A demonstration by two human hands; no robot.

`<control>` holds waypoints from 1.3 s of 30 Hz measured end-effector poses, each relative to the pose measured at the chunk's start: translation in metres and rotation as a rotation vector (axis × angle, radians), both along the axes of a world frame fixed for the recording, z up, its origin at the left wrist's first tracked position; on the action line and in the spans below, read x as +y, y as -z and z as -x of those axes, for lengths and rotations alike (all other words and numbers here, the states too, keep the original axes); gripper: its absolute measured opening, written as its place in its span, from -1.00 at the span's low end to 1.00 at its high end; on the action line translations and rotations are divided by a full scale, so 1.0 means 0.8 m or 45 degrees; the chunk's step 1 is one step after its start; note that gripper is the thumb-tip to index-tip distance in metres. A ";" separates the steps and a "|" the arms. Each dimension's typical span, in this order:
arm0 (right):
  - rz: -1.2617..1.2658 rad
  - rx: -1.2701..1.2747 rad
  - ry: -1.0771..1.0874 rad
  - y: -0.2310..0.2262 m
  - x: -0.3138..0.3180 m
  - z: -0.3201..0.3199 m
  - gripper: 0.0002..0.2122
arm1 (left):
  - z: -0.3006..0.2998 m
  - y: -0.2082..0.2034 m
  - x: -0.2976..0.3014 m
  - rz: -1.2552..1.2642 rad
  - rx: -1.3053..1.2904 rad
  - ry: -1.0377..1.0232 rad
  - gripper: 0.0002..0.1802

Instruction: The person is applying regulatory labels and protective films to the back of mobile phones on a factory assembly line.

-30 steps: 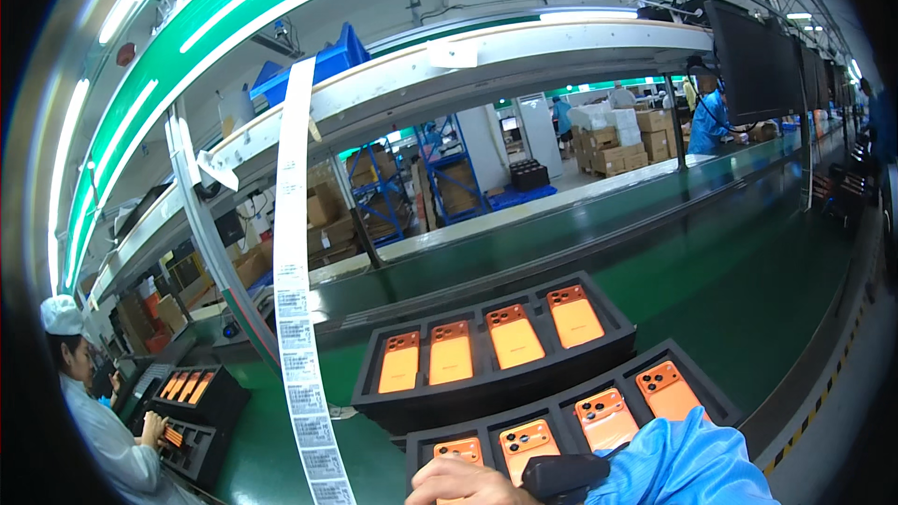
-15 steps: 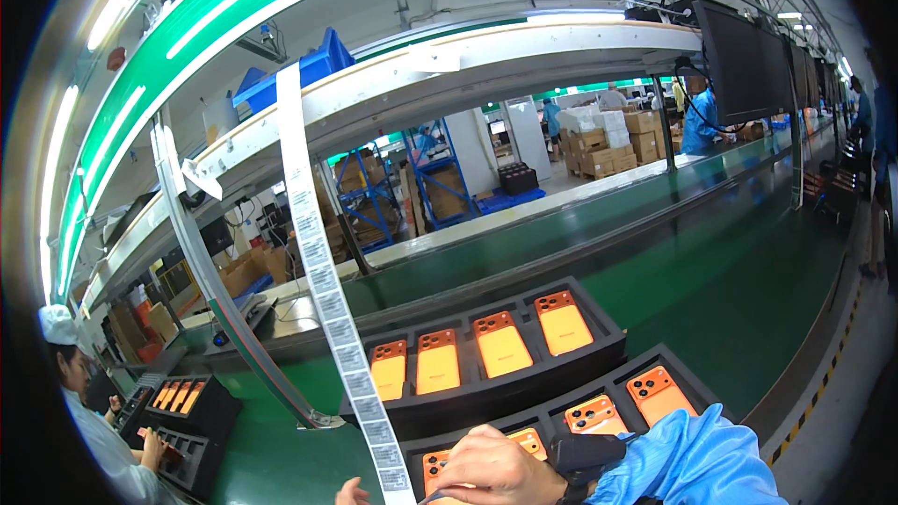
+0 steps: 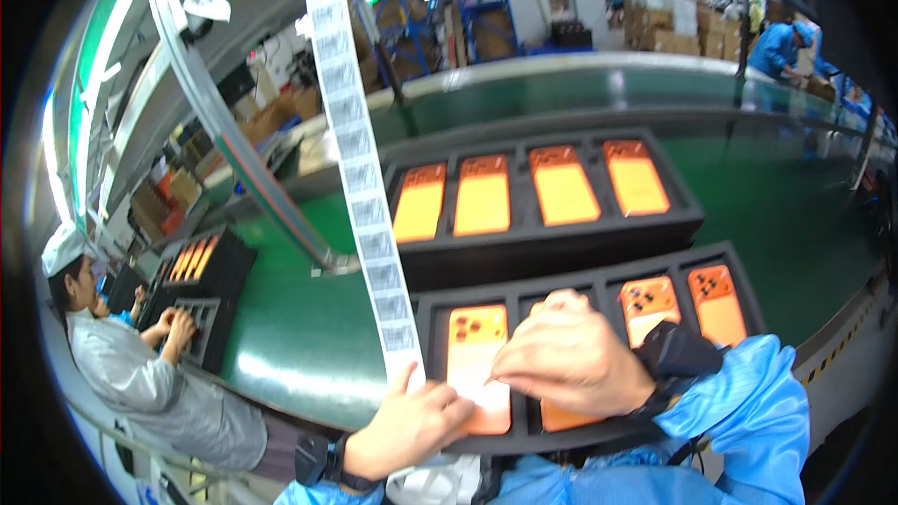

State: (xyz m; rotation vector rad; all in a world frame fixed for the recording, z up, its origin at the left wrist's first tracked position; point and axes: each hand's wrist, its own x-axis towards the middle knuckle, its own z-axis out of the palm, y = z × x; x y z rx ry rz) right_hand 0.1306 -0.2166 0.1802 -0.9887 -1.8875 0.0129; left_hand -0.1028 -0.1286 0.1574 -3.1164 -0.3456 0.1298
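My left hand (image 3: 412,423) is open, its fingers reaching to the lower left edge of an orange phone (image 3: 475,341) that lies back up in the near black tray (image 3: 561,282). One raised finger is beside the lower end of a long white label strip (image 3: 360,182), which hangs from above. My right hand (image 3: 571,355) is closed in a pinch over the right side of that phone; what its fingertips hold is too small to make out. Under this hand, another orange phone (image 3: 566,416) is mostly hidden. Two more, including an orange phone (image 3: 718,306), lie further right in the tray.
Behind stands a second black tray (image 3: 552,243) with several orange phones. Both trays rest on a green worktop (image 3: 781,215). A metal post (image 3: 238,154) rises left of the strip. At the far left, a co-worker (image 3: 159,383) handles things at another black tray (image 3: 201,332).
The view has tilted down, bringing more of both hands and the near tray into sight. My left hand has come in to the phone's lower edge; my right hand stays pinched over the tray.
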 end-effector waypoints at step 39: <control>0.978 1.265 -0.175 0.095 0.056 -0.006 -0.88 | -0.031 0.017 0.044 -0.180 -0.317 0.118 -0.81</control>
